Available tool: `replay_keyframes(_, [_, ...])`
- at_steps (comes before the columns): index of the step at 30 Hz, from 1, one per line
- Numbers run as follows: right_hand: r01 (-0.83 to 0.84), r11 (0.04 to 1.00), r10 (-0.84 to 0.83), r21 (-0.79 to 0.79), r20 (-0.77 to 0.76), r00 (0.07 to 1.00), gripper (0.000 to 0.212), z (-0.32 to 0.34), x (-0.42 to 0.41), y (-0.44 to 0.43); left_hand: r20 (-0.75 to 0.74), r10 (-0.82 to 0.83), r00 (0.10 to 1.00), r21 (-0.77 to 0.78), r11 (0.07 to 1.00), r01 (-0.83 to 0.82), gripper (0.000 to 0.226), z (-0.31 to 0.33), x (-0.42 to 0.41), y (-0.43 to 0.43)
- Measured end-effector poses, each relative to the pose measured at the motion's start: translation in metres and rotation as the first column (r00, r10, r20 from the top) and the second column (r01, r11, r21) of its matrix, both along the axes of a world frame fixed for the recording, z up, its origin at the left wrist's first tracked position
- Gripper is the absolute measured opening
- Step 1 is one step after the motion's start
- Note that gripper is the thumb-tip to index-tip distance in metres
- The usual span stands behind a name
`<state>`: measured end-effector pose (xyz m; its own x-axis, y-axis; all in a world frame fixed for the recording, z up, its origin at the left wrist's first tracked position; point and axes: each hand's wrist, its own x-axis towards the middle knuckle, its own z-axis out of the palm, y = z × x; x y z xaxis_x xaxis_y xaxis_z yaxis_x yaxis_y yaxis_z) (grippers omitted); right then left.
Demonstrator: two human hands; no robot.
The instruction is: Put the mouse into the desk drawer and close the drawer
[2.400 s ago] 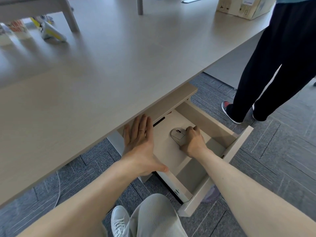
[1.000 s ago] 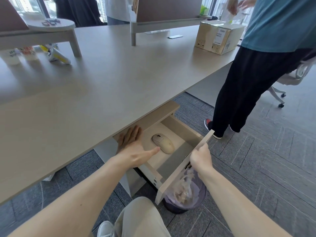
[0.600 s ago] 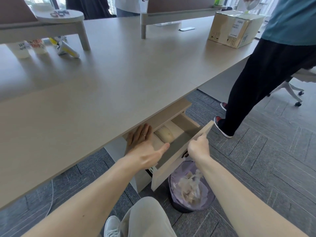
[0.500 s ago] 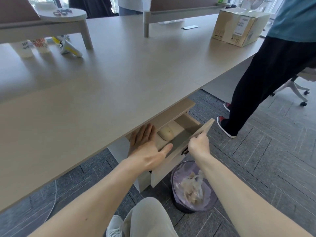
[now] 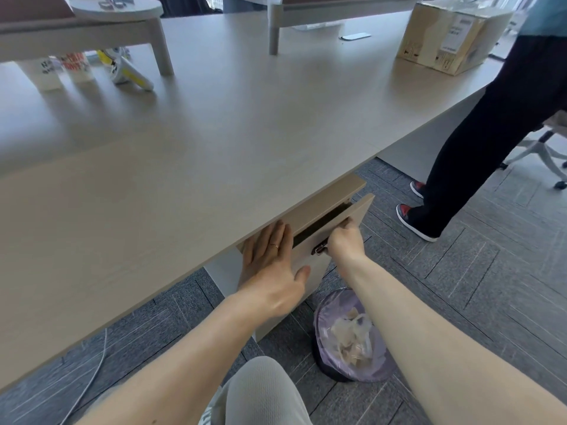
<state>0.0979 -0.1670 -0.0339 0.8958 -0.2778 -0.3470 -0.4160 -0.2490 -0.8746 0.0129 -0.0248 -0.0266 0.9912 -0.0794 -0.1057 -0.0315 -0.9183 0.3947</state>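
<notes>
Right hand (image 5: 346,240): fingers curled closed on the top edge of the one drawer (image 5: 334,228), which stands open by a narrow dark gap. Left hand (image 5: 271,271): flat, fingers spread, against the cabinet front under the desk (image 5: 184,142). Mouse: hidden. One lined bin (image 5: 352,335) stands below.

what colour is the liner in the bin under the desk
Pale purple; the bin liner shows best in the head view, the only one.

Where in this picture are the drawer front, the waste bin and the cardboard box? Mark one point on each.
drawer front (image 5: 343,222): head view, on its bare upper face.
waste bin (image 5: 329,305): head view, on the purple liner at the rim.
cardboard box (image 5: 429,35): head view, on its near side.
</notes>
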Motion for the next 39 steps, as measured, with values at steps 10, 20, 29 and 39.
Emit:
replay_keyframes(10, [-0.014,0.989,0.004,0.144,0.067,0.998,0.046,-0.009,0.015,0.02,0.057,0.005,0.998,0.049,0.999,-0.008,0.087,-0.001,-0.003,-0.003])
replay_keyframes(20, [0.002,0.983,-0.015,0.184,0.072,0.997,0.043,-0.009,0.019,0.021,0.067,0.004,0.998,0.058,0.998,-0.008,0.088,-0.004,-0.002,-0.003])
replay_keyframes(29, [-0.013,0.977,0.007,0.213,0.027,1.0,0.041,-0.006,0.022,0.015,0.053,0.001,0.999,0.081,0.997,-0.005,0.09,-0.003,-0.001,-0.003])
replay_keyframes(39, [-0.127,0.985,0.137,0.117,-0.082,0.987,0.055,0.025,-0.004,0.004,-0.05,-0.033,0.998,0.076,0.996,0.037,0.086,0.011,0.003,0.004])
